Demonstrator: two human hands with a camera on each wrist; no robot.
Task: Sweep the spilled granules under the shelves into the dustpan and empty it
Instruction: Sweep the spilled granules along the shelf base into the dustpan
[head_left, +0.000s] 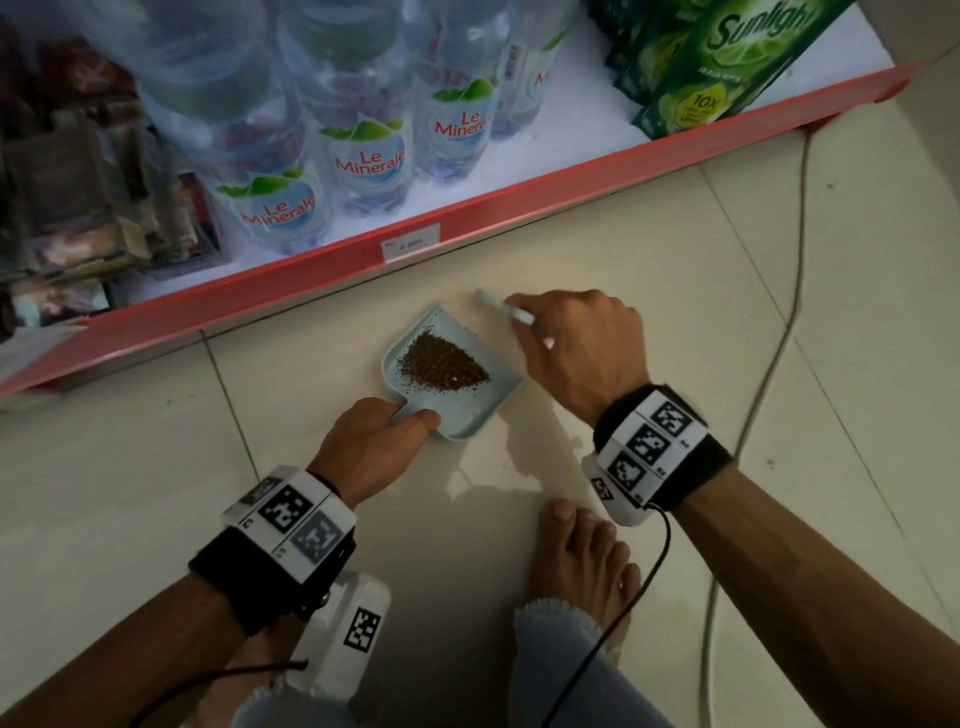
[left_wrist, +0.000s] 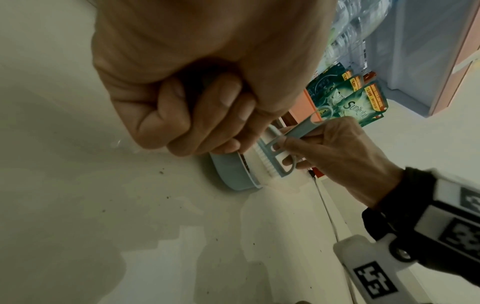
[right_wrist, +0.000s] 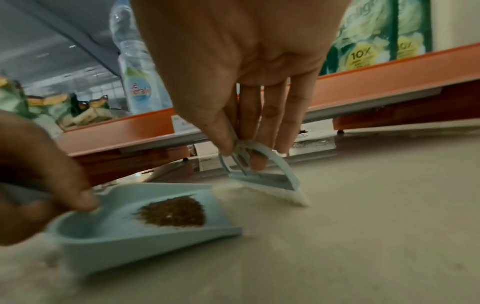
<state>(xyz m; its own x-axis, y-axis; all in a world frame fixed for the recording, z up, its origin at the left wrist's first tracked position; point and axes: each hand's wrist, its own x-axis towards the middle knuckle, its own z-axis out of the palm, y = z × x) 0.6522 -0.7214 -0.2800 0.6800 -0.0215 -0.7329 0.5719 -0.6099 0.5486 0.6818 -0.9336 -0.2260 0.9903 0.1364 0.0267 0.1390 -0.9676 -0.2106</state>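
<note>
A small light-blue dustpan (head_left: 488, 402) lies on the tiled floor just in front of the red shelf base, holding a dark brown pile of granules (head_left: 444, 361). My left hand (head_left: 374, 441) grips the dustpan's handle (left_wrist: 228, 170), thumb on top. My right hand (head_left: 576, 348) pinches a small light-blue brush (right_wrist: 265, 181) with white bristles (right_wrist: 275, 193), which touch the floor beside the pan's open edge (right_wrist: 207, 189). In the left wrist view the brush (left_wrist: 275, 156) stands right against the pan. The granules (right_wrist: 174, 214) sit mid-pan.
The red-edged bottom shelf (head_left: 467, 218) carries water bottles (head_left: 363, 156) and green detergent packs (head_left: 727, 67). A dark gap (right_wrist: 389, 119) runs under it. A thin cable (head_left: 779, 338) trails across the tiles on the right. My bare foot (head_left: 582, 561) is just behind the dustpan.
</note>
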